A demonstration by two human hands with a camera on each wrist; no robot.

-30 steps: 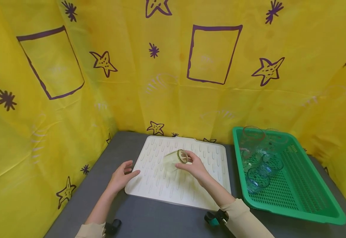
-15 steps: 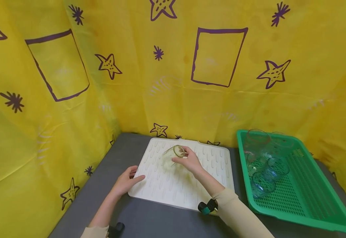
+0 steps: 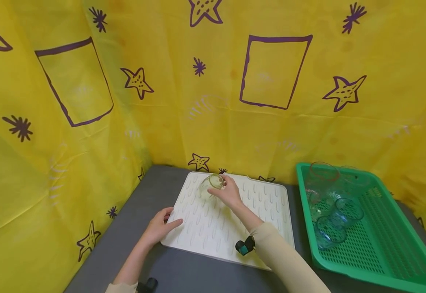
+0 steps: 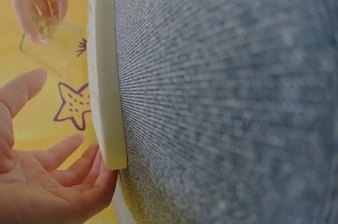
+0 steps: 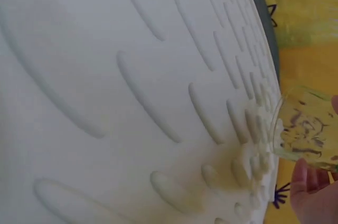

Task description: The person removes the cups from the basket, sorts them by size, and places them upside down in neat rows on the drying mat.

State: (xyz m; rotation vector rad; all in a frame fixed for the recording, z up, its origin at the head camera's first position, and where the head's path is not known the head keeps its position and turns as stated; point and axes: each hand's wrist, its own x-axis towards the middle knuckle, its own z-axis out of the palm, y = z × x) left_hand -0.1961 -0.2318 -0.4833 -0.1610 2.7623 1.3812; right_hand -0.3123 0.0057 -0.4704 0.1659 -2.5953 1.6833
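Observation:
My right hand grips a yellow-green tinted drinking glass by the end nearest the hand. The glass is tilted over the far left part of a white ridged draining mat. In the right wrist view, thumb and fingers sit around the clear glass; whether its far end touches the mat cannot be told. My left hand is at the mat's left edge. Up close in the left wrist view, the left hand's fingertips touch the mat's corner from below, thumb held apart.
A green perforated plastic basket stands right of the mat, holding several glasses: blue-tinted glasses in front and a red-rimmed glass behind. Yellow printed cloth hangs behind and to the left of the grey table.
My right hand has carried the glass farther away and leftward over the mat, toward its far left corner. The left hand has shifted slightly to the right at the mat's edge.

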